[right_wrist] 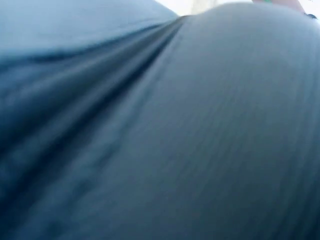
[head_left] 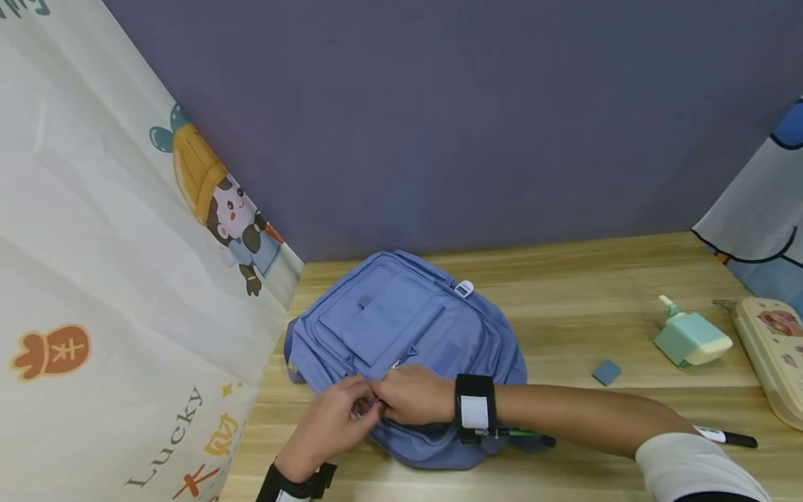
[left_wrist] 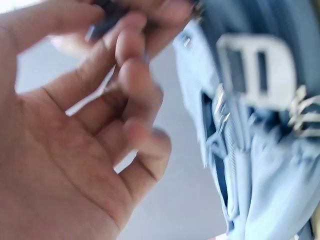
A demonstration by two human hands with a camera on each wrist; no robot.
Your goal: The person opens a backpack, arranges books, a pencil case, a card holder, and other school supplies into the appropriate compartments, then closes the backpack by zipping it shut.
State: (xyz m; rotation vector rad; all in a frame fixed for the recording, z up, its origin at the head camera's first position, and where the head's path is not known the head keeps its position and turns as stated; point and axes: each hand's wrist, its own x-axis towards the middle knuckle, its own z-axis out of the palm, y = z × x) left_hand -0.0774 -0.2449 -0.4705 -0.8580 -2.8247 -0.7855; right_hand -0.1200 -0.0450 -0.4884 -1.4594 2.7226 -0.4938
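Observation:
A blue backpack (head_left: 389,317) lies on the wooden table, with both hands meeting at its lower left front. The left hand (head_left: 332,425) pinches a small dark blue piece (left_wrist: 107,25) between thumb and fingers, close against the other hand's fingers. Curled at the same spot, the right hand (head_left: 414,394) grips the backpack near a zipper, its fingertips mostly hidden. A white buckle (left_wrist: 265,70) and metal zipper pulls (left_wrist: 220,107) show beside the left hand in the left wrist view. Blue fabric (right_wrist: 200,125) fills the right wrist view.
Right of the backpack lie a blue eraser-like block (head_left: 606,372), a mint-green carton-shaped item (head_left: 693,339), a cream case (head_left: 771,355) and a black-capped marker (head_left: 724,437). A green and black stick (head_left: 523,434) shows by the right wristband. A printed curtain (head_left: 125,244) hangs left.

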